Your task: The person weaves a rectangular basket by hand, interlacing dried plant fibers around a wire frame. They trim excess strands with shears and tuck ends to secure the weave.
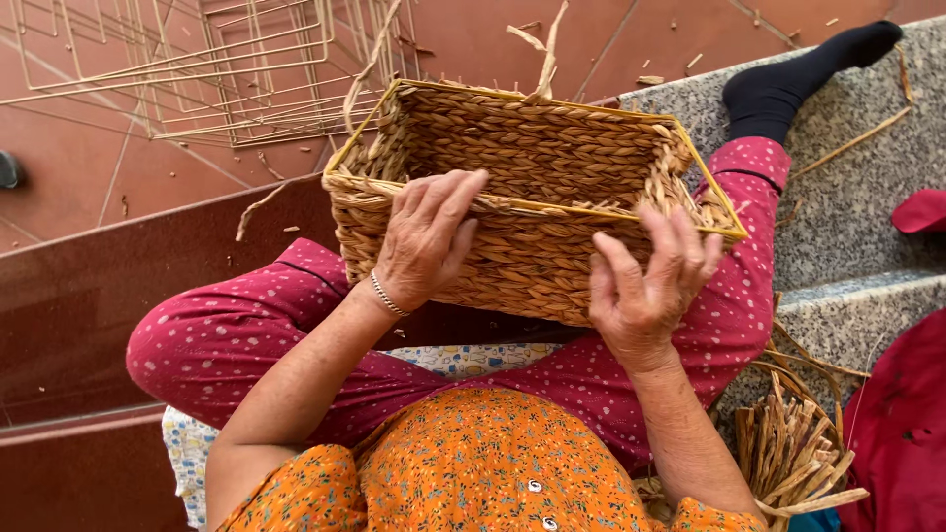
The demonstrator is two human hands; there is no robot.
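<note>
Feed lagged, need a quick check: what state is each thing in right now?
Woven basket: tilted on the lap, empty, loose strands at rim.
Left hand: gripping the near rim.
Right hand: gripping the near rim.
Wire frames: bare, lying on the floor.
Fibre bundle: loose, on the step.

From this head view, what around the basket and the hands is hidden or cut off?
- Woven basket: its near wall is partly covered by the left hand and right hand; its underside faces away.
- Bundle of dry reed strips: cut off by the bottom edge.
- Wire frames: cut off by the top edge.
- Red cloth: cut off at the right edge.
</note>
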